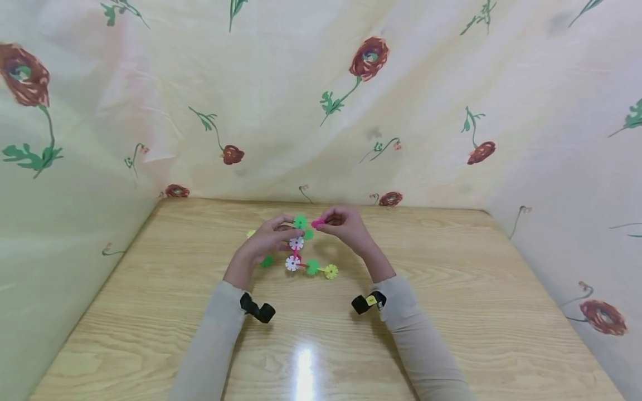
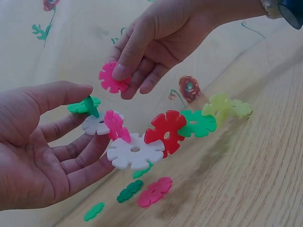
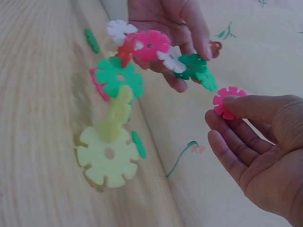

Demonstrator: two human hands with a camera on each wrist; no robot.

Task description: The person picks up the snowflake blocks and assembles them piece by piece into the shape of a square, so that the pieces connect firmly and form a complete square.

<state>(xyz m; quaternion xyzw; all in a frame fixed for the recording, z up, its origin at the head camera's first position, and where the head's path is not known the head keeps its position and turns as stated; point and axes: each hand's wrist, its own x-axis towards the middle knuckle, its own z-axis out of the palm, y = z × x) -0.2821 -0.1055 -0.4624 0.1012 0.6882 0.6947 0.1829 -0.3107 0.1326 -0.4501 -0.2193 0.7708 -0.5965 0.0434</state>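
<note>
My left hand holds a chain of linked notched plastic discs near one end, thumb and fingers on a green disc and a white disc. From there the chain runs through a pink disc, another white disc, a red disc and a green disc to yellow discs. Between thumb and fingers, my right hand pinches a loose pink disc, apart from the chain and close to its green end.
Loose discs lie on the wooden table beyond and under the left hand: a pink one, several green ones, including a dark green disc, and a yellow one. A flower-printed cloth stands behind the table.
</note>
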